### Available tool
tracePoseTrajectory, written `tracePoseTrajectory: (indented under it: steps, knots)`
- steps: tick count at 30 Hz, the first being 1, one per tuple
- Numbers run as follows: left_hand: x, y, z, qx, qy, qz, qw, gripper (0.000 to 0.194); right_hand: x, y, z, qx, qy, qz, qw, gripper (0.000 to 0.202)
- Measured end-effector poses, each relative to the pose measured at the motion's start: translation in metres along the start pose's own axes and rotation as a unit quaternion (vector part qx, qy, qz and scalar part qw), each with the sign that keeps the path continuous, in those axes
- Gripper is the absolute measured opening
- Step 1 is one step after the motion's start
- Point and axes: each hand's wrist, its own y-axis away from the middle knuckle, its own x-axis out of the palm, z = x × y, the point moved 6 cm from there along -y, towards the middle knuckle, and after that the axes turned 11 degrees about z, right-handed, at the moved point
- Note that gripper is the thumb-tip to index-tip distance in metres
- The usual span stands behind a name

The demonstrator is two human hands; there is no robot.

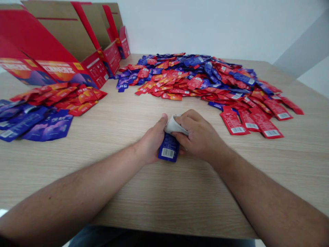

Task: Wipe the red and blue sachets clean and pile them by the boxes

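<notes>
While my left hand [151, 143] grips one blue sachet [169, 147], my right hand [199, 135] pinches one white cloth [171, 126] over its upper part. Sachet: inside the curl of my left fingers, barcode end clear below, directed at the tabletop's [115, 127] near edge. Left thumb: beside the cloth. Heap [194, 83], red and blue: along the far edge, spreading toward the right edge. Pile [61, 97], same colours: toward the left edge. Cartons [95, 70], red, flaps raised: far left corner.
</notes>
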Motion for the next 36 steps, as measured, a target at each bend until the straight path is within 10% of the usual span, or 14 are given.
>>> tracePoseTrajectory:
  steps: [8,14,23,36]
  knots:
    - [0.004,0.009,-0.01,0.019,0.022,0.071,0.997,0.065,-0.009,0.001,-0.058,0.144,-0.003,-0.087,0.986,0.018]
    - [-0.004,0.014,-0.017,0.026,-0.033,-0.005,0.999,0.031,0.005,0.002,-0.048,0.095,-0.012,-0.051,0.994,0.02]
    - [-0.043,0.061,-0.05,0.071,-0.189,-0.107,0.973,0.04,0.026,-0.001,-0.074,0.125,-0.058,0.001,0.99,0.031]
    - [-0.145,0.199,-0.157,0.137,-0.457,-0.38,0.793,0.032,0.024,0.0,-0.079,0.209,-0.151,0.058,0.964,0.012]
